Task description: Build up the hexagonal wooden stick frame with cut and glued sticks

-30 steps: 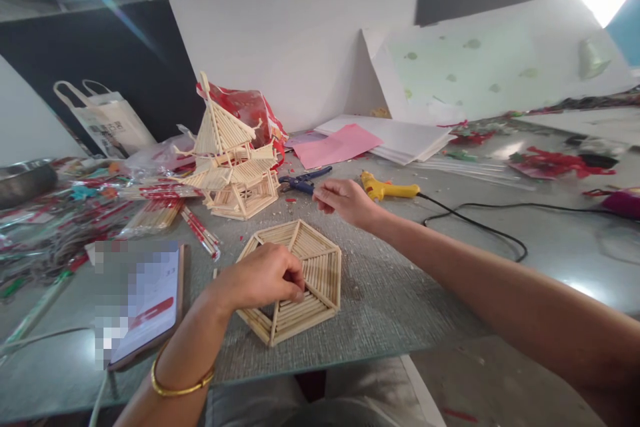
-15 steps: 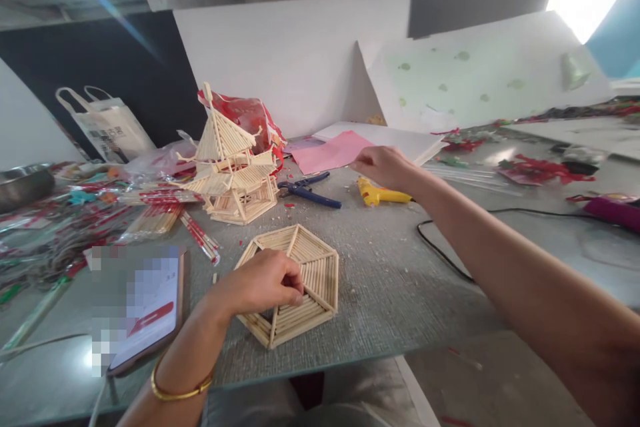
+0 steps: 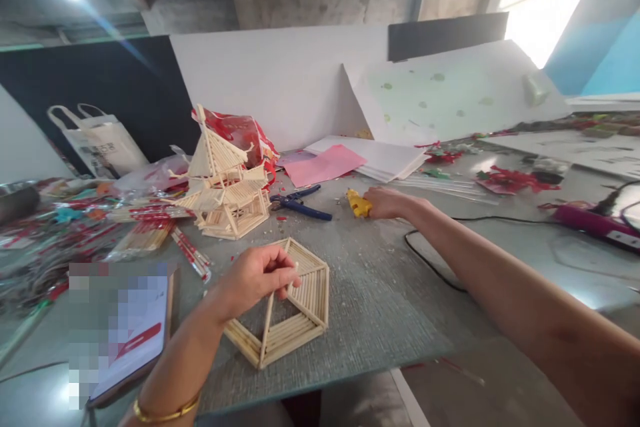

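Observation:
A flat hexagon (image 3: 300, 310) made of thin wooden sticks lies on the grey table (image 3: 390, 307) in front of me. My left hand (image 3: 253, 277) hovers over its left part, thumb and forefinger pinched on a short thin stick. My right hand (image 3: 387, 202) reaches far across the table and is closed round the handle of a yellow glue gun (image 3: 356, 203), whose nozzle sticks out to the left. The gun's black cord (image 3: 430, 260) trails back along my right arm. A small pagoda model (image 3: 223, 187) built of sticks stands behind the hexagon.
Blue-handled pliers (image 3: 300, 203) lie between the pagoda and the glue gun. A phone (image 3: 125, 333) lies at the near left. Stick bundles (image 3: 143, 237) and red wrappers crowd the left side. Pink paper (image 3: 323, 165) and white sheets (image 3: 380, 157) lie at the back.
My right hand has gone from near the hexagon out to the glue gun and closed on it. My left hand has lifted slightly off the hexagon with the stick.

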`<state>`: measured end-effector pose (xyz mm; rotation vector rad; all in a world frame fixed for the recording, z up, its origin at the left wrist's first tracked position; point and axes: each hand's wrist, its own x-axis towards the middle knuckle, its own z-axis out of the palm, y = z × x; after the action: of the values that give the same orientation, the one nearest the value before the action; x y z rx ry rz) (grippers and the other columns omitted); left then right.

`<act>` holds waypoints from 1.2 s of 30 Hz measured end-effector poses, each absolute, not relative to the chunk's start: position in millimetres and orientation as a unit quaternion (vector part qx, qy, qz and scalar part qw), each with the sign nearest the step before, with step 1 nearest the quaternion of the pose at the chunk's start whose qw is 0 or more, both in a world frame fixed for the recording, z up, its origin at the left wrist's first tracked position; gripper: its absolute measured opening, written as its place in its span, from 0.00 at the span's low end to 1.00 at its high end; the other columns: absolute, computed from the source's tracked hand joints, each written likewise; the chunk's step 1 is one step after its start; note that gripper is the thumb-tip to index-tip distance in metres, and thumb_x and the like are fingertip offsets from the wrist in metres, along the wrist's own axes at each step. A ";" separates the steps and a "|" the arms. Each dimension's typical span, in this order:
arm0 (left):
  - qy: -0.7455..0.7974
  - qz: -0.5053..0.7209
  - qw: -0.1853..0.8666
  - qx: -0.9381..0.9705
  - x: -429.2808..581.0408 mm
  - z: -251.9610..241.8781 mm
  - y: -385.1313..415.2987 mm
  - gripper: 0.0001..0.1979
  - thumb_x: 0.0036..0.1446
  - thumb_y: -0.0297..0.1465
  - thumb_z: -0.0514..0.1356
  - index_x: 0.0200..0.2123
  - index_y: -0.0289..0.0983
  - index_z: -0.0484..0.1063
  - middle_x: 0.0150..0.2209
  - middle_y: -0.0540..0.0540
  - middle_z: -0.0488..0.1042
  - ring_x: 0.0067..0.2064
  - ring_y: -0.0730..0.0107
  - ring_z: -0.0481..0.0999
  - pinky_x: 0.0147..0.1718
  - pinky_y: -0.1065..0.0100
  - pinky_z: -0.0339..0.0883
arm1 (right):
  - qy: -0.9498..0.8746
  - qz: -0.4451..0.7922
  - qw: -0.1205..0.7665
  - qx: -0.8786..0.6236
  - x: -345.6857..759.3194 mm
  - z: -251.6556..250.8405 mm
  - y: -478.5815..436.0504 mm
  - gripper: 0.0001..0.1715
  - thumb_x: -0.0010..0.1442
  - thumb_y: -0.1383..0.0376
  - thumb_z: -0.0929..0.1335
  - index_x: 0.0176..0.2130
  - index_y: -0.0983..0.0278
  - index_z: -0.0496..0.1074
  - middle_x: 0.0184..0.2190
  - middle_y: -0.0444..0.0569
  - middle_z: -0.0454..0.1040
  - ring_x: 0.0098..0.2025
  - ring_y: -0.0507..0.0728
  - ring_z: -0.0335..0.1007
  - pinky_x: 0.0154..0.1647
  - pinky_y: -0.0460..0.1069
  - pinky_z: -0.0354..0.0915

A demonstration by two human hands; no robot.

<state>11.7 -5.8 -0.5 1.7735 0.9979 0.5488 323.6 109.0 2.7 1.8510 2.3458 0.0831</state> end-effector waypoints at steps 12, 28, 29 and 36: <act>0.404 0.420 0.491 0.648 15.7 -0.4 -1.0 0.12 0.47 0.35 0.59 0.34 0.34 0.69 0.30 0.48 0.71 0.29 0.77 0.67 0.32 0.71 0.63 | 0.787 0.227 -0.243 0.520 317.5 28.9 84.8 0.15 0.54 0.64 0.62 0.42 0.65 0.60 0.42 0.62 0.64 0.41 0.58 0.63 0.36 0.50 0.58; 0.519 0.474 0.206 0.681 19.3 -13.7 4.6 0.11 0.51 0.39 0.57 0.31 0.36 0.69 0.27 0.50 0.73 0.28 0.73 0.70 0.29 0.72 0.62 | 0.945 0.083 -0.231 0.214 248.8 27.9 17.1 0.09 0.60 0.65 0.56 0.37 0.65 0.61 0.32 0.54 0.68 0.34 0.54 0.64 0.30 0.48 0.59; 0.524 0.471 0.187 0.684 19.1 -13.6 3.8 0.12 0.51 0.40 0.56 0.32 0.37 0.69 0.28 0.50 0.73 0.28 0.72 0.70 0.29 0.71 0.62 | 0.947 0.082 -0.226 0.213 247.6 27.7 15.9 0.08 0.60 0.65 0.56 0.36 0.65 0.61 0.31 0.54 0.68 0.33 0.54 0.64 0.29 0.48 0.59; 0.549 0.458 0.094 0.693 17.9 -14.3 1.5 0.12 0.53 0.40 0.55 0.32 0.38 0.69 0.29 0.49 0.74 0.30 0.70 0.70 0.33 0.69 0.62 | 0.949 0.093 -0.218 0.209 250.1 24.8 15.4 0.06 0.58 0.67 0.56 0.33 0.64 0.60 0.29 0.52 0.67 0.30 0.53 0.61 0.27 0.48 0.54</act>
<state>17.9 1.5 -14.3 2.0554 1.6291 1.3589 250.1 15.4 24.8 0.7675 3.4810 0.3418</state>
